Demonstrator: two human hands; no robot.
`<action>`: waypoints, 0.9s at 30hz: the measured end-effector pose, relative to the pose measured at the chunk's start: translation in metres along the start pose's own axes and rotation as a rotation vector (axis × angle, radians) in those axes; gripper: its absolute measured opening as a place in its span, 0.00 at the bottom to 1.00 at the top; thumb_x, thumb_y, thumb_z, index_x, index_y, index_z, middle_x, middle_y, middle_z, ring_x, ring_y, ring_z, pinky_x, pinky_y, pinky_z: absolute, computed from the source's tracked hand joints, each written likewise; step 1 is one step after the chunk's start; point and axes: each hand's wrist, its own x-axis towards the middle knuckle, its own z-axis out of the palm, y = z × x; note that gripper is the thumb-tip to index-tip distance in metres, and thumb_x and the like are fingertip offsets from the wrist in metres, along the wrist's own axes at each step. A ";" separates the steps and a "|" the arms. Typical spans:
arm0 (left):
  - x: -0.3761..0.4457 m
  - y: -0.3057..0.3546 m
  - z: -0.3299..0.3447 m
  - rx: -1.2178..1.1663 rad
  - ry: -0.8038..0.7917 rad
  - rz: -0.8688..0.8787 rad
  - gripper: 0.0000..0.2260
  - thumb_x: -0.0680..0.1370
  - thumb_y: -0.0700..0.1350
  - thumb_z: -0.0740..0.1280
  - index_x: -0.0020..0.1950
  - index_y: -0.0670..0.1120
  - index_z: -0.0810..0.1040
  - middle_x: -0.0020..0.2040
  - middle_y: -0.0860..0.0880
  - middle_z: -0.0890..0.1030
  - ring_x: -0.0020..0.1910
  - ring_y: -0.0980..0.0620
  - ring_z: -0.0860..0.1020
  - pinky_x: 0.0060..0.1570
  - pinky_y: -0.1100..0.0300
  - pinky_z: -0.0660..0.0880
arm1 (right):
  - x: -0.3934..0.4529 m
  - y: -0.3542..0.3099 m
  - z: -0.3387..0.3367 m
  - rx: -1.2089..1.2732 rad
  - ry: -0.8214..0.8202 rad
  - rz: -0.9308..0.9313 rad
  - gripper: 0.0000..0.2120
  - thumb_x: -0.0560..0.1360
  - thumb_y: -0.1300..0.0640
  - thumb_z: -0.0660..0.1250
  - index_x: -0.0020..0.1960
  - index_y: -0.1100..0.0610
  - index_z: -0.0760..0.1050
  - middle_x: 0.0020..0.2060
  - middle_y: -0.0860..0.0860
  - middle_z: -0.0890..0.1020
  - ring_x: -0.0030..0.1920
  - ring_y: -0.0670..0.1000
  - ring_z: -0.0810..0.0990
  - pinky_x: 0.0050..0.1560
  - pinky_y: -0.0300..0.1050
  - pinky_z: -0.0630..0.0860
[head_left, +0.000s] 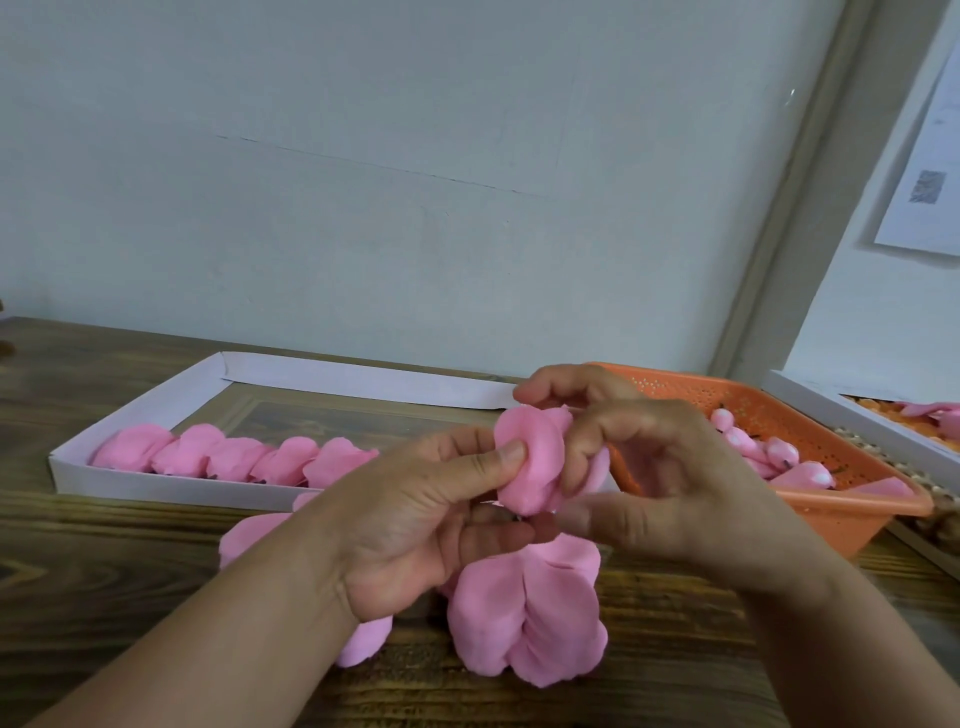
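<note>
Both my hands hold one pink fabric flower bud (530, 467) above the wooden table. My left hand (415, 525) grips it from the left, thumb pressed on the front petal. My right hand (665, 483) pinches it from the right, fingers curled over its top and side. A pile of loose pink petals (524, 618) lies on the table right under my hands. A row of finished pink flowers (234, 457) lies in a white cardboard tray (156, 486) at the left.
An orange perforated plastic basket (831, 514) at the right holds several pink buds (763, 452). Another white tray (831, 410) with orange and pink pieces sits at the far right. A pale wall rises behind the table (104, 571).
</note>
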 end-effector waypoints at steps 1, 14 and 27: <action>0.000 0.000 0.000 0.006 0.003 -0.002 0.06 0.73 0.44 0.69 0.37 0.46 0.83 0.41 0.44 0.82 0.46 0.47 0.82 0.39 0.63 0.81 | 0.001 0.000 0.003 0.007 0.046 0.014 0.10 0.62 0.47 0.73 0.33 0.53 0.78 0.56 0.45 0.78 0.62 0.48 0.75 0.66 0.62 0.64; 0.003 -0.001 0.001 -0.112 0.203 0.072 0.31 0.58 0.41 0.74 0.59 0.34 0.73 0.44 0.38 0.84 0.40 0.44 0.84 0.36 0.58 0.81 | 0.007 0.000 0.011 -0.123 0.270 0.126 0.07 0.69 0.63 0.71 0.32 0.61 0.80 0.42 0.47 0.78 0.45 0.43 0.77 0.45 0.32 0.69; 0.000 0.002 0.003 -0.067 0.230 0.117 0.25 0.59 0.40 0.72 0.55 0.36 0.74 0.40 0.38 0.84 0.37 0.44 0.84 0.38 0.57 0.82 | 0.006 -0.002 0.019 -0.269 0.376 0.055 0.08 0.70 0.62 0.70 0.33 0.59 0.78 0.27 0.54 0.77 0.30 0.53 0.73 0.29 0.38 0.68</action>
